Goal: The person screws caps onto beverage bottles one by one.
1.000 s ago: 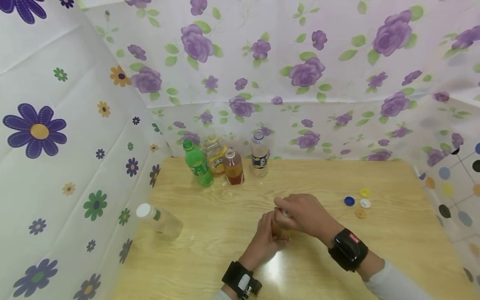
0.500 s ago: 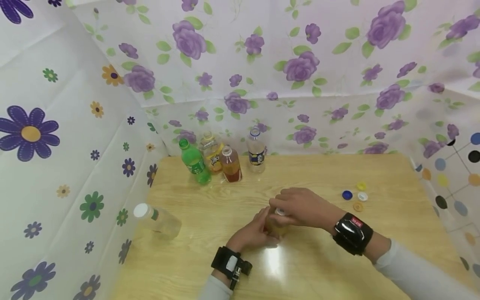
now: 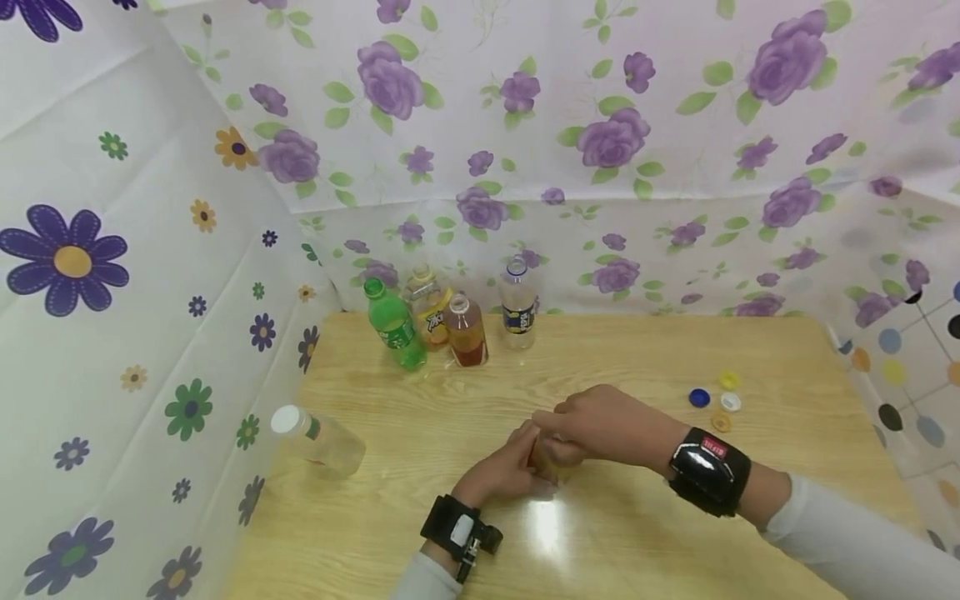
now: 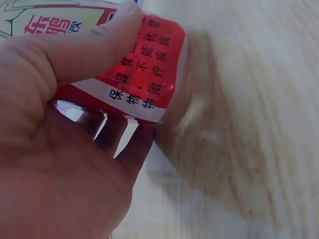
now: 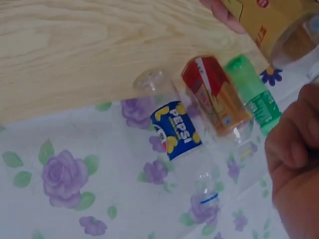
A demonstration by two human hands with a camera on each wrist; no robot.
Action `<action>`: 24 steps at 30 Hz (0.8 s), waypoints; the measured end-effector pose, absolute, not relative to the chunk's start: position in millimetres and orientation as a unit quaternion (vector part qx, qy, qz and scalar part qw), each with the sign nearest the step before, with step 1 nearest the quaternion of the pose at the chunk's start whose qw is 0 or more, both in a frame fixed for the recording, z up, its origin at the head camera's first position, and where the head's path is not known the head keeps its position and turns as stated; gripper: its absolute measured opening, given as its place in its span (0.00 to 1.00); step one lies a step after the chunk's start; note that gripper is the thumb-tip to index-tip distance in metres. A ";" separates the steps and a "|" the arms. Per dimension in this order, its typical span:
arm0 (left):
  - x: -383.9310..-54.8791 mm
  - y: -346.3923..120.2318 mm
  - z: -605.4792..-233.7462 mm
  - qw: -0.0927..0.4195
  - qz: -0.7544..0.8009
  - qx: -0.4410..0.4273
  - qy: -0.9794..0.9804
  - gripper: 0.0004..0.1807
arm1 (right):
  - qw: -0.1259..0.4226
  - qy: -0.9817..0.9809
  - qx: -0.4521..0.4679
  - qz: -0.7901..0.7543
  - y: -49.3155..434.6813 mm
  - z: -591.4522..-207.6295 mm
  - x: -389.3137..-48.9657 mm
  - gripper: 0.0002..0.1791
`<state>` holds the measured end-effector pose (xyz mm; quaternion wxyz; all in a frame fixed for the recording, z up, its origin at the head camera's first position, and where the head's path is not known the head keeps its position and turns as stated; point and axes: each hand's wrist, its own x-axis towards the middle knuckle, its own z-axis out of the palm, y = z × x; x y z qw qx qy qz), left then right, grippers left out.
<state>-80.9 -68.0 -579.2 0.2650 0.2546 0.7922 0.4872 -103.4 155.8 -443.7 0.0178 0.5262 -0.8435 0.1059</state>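
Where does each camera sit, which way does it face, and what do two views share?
Head: worn on the head, facing forward and down over the table; left hand, right hand and sleeves show.
Left wrist: worn there, facing the held bottle and table; only the left hand shows.
Right wrist: worn there, facing the flowered cloth; the right hand shows at right, fingers at top.
Shared by head and right wrist: Pepsi bottle, green bottle.

Booth-like setting; flowered sheets (image 3: pixel 555 150) border a wood-grain table (image 3: pixel 637 358).

Wood-grain table (image 3: pixel 645 533), purple-rose back sheet (image 3: pixel 675 175), daisy-print left sheet (image 3: pixel 157 300), glare
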 end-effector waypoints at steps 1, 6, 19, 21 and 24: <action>-80.3 -67.6 -580.3 0.261 0.490 0.255 0.792 0.49 | 0.025 -0.851 0.514 0.101 153.9 -445.0 -102.0 0.12; -76.2 -61.0 -589.2 0.227 0.502 0.236 0.801 0.52 | 0.015 -0.908 0.403 0.113 146.2 -446.8 -94.3 0.12; -77.4 -52.2 -593.1 0.197 0.477 0.211 0.830 0.54 | -0.036 -0.879 0.459 0.120 157.1 -438.5 -103.4 0.11; -78.7 -52.0 -590.5 0.206 0.472 0.211 0.831 0.52 | -0.022 -0.861 0.499 0.098 162.6 -435.6 -108.6 0.10; -81.1 -50.7 -586.2 0.215 0.466 0.217 0.830 0.44 | 0.000 -0.839 0.537 0.086 169.0 -433.8 -114.8 0.09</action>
